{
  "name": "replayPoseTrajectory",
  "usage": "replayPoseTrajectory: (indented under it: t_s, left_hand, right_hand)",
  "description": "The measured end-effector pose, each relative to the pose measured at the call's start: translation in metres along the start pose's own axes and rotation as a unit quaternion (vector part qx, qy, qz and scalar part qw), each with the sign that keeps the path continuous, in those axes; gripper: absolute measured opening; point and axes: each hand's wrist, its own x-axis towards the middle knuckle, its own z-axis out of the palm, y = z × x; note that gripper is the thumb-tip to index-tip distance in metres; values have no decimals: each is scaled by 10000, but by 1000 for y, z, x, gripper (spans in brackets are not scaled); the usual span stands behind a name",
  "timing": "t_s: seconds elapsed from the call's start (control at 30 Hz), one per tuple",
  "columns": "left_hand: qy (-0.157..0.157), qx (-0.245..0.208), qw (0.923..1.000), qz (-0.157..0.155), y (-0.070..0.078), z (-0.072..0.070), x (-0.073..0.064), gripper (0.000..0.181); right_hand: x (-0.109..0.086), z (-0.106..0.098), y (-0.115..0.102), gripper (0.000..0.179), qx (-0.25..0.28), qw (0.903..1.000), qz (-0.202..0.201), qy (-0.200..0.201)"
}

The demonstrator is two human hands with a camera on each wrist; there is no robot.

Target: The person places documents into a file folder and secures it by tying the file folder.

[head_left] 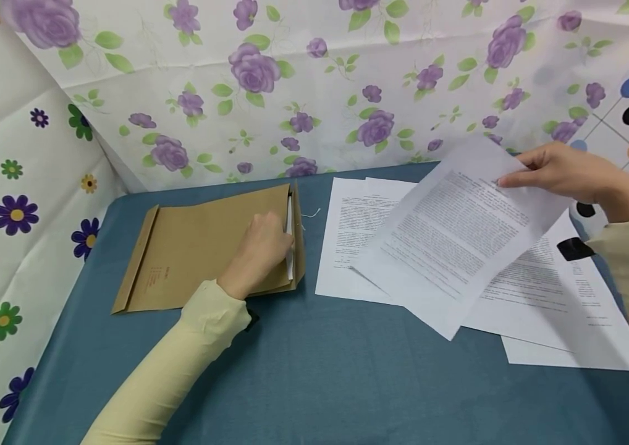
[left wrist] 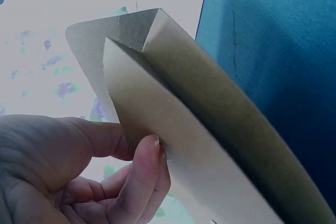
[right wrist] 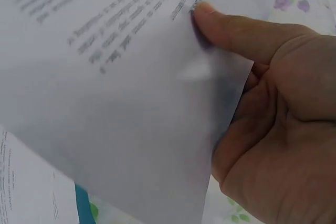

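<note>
On the left of the table lies a brown paper envelope (head_left: 209, 241), its opening facing right. The left hand (head_left: 259, 250) pinches the upper edge of that opening between thumb and fingers. In the left wrist view the envelope's mouth (left wrist: 157, 72) gapes. A white edge of paper (head_left: 290, 238) shows inside it in the head view. The right hand (head_left: 570, 176) holds a printed sheet (head_left: 453, 228) by its upper right edge, thumb on the printed face and fingers behind, as the right wrist view shows. The sheet hangs tilted above other papers.
Several printed sheets (head_left: 548, 309) lie overlapping on the right of the blue-covered table (head_left: 314, 383). A thin white string (head_left: 311, 214) sticks out beside the envelope's flap. Flowered sheeting (head_left: 270, 117) hangs behind the table, and more sheeting borders its left side.
</note>
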Motion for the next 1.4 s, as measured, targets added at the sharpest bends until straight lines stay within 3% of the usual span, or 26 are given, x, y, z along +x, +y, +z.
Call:
replayPoseTrajectory:
  t_s: [0.17, 0.33, 0.43, 0.5, 0.6, 0.7, 0.8, 0.9, 1.13, 1.4]
  left_hand:
    - [47, -13, 10000, 2, -1, 1, 0, 40]
    - [67, -38, 10000, 3, -2, 1, 0, 40]
    - [76, -33, 10000, 0, -2, 0, 0, 40]
    - [67, -19, 10000, -7, -2, 0, 0, 40]
    - [51, 10, 10000, -19, -2, 0, 0, 40]
    - [29, 23, 10000, -15, -2, 0, -1, 40]
    - [16, 21, 10000, -1, -2, 1, -1, 39]
    - [0, 12, 10000, 17, -1, 1, -1, 38]
    - [15, 19, 10000, 37, 0, 1, 0, 33]
    - [22, 7, 10000, -86, 1, 2, 1, 16]
  right_hand:
    - [-2, -7, 1, 23, 714, 9966, -321, 246]
    - [2, -4, -2, 25, 1782, 9788, -957, 322]
    - [5, 2, -9, 23, 2851, 9542, -718, 551]
    - [7, 7, -16, 20, 3521, 9322, -410, 731]
    - [11, 16, -28, 20, 4166, 9024, -86, 1100]
    - [15, 27, -41, 21, 4440, 8848, -18, 1414]
    - [18, 39, -53, 25, 4561, 8733, -49, 1712]
    - [19, 51, -64, 27, 4454, 8710, -191, 2065]
    - [22, 77, -82, 28, 3469, 8922, -962, 2727]
    - [20, 92, -100, 34, 2336, 9151, -964, 3141]
